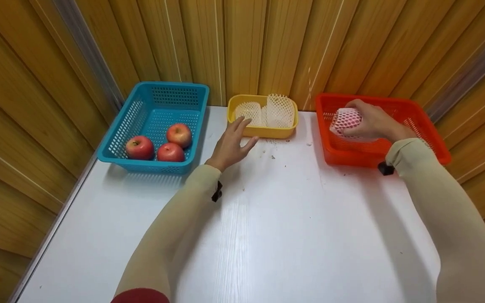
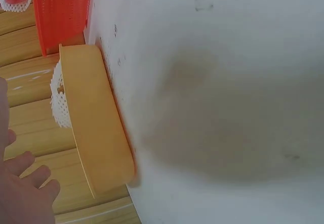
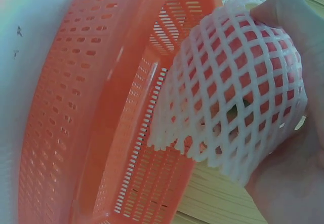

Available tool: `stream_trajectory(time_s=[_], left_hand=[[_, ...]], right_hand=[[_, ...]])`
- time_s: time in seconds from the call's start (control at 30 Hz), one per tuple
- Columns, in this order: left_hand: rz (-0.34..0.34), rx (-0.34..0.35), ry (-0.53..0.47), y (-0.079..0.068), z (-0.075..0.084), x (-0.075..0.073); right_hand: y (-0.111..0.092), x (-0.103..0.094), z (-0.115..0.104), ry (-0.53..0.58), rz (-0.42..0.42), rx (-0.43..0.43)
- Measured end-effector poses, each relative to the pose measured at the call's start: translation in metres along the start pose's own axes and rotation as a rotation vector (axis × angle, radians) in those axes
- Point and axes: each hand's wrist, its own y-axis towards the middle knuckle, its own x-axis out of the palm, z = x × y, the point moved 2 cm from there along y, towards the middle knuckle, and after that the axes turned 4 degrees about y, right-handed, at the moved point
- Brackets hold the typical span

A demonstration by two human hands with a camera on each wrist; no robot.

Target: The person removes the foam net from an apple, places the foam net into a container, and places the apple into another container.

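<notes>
An apple in a white foam net is gripped in my right hand, over the left part of the red basket. In the right wrist view the net covers most of the apple, and red skin shows through the mesh. My left hand is above the table in front of the yellow container, its fingers spread and holding nothing. White foam nets lie in that container, one standing above its rim. From the left wrist view, the left hand appears beside the yellow container.
At the left stands a blue basket with three bare apples in its near part. Wood-panelled walls rise behind and on both sides. Small dark specks mark the white table.
</notes>
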Motion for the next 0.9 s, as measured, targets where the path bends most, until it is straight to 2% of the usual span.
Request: stream_trajectory(time_s=[0.27,0.53,0.9], left_hand=[[0.047,-0.048,-0.045,-0.010,-0.017,-0.005],[0.056,-0.089,-0.086,-0.016,-0.019,-0.007],[0.073,-0.097,-0.097,-0.021,-0.025,-0.007]], right_hand=[[-0.001,0.005,-0.006,0.011,0.050,-0.051],[-0.003,0.004,-0.013,0.043,0.081,-0.067],[0.002,0.009,-0.029,0.041,0.092,-0.086]])
